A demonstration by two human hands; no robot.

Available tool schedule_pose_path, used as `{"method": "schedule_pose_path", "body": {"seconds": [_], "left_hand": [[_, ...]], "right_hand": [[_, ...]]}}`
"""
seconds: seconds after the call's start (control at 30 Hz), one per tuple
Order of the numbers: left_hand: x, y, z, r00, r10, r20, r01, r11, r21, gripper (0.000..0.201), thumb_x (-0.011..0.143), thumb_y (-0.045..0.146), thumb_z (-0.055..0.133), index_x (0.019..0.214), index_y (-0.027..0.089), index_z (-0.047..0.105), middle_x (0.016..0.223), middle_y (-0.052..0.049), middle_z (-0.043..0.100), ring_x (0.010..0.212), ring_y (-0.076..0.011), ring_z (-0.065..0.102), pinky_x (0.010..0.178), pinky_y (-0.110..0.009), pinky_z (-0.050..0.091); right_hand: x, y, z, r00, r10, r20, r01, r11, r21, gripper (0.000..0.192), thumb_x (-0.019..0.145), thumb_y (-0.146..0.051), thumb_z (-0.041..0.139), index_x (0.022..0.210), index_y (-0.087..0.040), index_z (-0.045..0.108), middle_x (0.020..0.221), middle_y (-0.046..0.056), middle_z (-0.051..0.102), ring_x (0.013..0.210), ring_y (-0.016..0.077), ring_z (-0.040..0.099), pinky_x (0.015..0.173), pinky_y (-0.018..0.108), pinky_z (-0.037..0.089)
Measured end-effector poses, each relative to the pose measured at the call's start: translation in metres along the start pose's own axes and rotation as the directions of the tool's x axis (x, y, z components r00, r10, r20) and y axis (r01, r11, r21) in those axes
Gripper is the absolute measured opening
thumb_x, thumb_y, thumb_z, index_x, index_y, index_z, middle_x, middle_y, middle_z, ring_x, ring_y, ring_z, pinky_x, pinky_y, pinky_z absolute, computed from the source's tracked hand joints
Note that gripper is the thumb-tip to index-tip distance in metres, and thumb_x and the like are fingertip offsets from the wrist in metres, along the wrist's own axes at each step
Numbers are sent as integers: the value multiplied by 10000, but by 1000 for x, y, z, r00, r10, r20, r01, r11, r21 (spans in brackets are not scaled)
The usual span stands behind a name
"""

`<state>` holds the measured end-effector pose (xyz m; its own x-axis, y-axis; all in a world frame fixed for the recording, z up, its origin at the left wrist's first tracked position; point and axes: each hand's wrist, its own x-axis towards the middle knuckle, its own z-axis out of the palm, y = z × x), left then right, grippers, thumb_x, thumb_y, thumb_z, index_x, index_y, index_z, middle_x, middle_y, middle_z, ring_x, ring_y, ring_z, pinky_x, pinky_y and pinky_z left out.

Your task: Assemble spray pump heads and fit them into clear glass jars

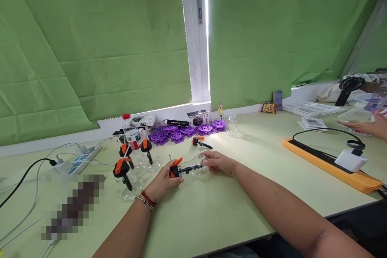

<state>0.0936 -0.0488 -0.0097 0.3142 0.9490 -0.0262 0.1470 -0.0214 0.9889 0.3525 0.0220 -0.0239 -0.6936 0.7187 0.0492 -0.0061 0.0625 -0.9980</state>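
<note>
A clear bottle (198, 172) lies on its side in the air just over the table, its black tube showing through the wall. My left hand (165, 180) grips the black cap with an orange lever (175, 166) at the bottle's neck end. Around the bottle's wide base the fingers of my right hand (220, 162) are closed. Three more clear bottles with black and orange caps (121, 168) stand upright to the left of my left hand. Beyond my hands lies a loose black and orange cap with its tube (201, 142). An uncapped clear bottle (232, 125) stands farther back.
Purple wheel-shaped parts (171, 132) lie along the window side, near a red-capped drink bottle (132, 134). An orange power strip (329, 165) with a charger is at right. Cables and a white power strip (86, 160) are at left. Another person's hand (373, 125) reaches in at far right.
</note>
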Motion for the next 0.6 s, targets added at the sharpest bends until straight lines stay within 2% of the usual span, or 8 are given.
{"method": "schedule_pose_path", "body": {"seconds": [0.2,0.33,0.43,0.5,0.6], "left_hand": [[-1,0,1,1000,20,4,-20,1000,5,744,662,330,730,1322,212,406,998,-20,474,789,-122,435,704,-250,395],[-1,2,2,1000,17,-5,-17,1000,11,748,652,322,739,1319,227,412,978,-10,474,771,-117,433,694,-246,399],[-1,2,2,1000,5,-11,-5,1000,5,751,654,327,737,1321,226,407,961,-6,472,741,-108,429,668,-244,402],[0,1,1,1000,7,-19,-8,1000,-7,762,654,325,737,1327,226,395,960,-5,469,732,-104,427,657,-242,403],[2,-1,0,999,11,-32,-11,1000,-25,768,651,318,739,1326,220,387,930,4,449,720,-98,425,643,-241,405]], "right_hand": [[-2,-5,5,998,29,-52,-30,999,-23,323,758,-440,584,903,-151,566,698,-2,607,397,36,385,382,191,225],[-2,-8,9,992,80,-95,-86,994,-62,379,808,-494,491,910,-136,565,672,29,643,372,41,376,372,191,223],[-2,-8,10,991,92,-98,-98,993,-67,444,811,-540,475,948,-129,570,690,45,647,389,54,445,356,189,218],[-2,-7,8,992,70,-103,-77,995,-62,488,807,-559,485,1019,-129,577,803,75,652,477,76,524,354,183,246],[-4,-5,2,996,-15,-92,12,999,-34,592,765,-518,595,1246,-192,483,1134,117,563,732,119,585,435,176,385]]}}
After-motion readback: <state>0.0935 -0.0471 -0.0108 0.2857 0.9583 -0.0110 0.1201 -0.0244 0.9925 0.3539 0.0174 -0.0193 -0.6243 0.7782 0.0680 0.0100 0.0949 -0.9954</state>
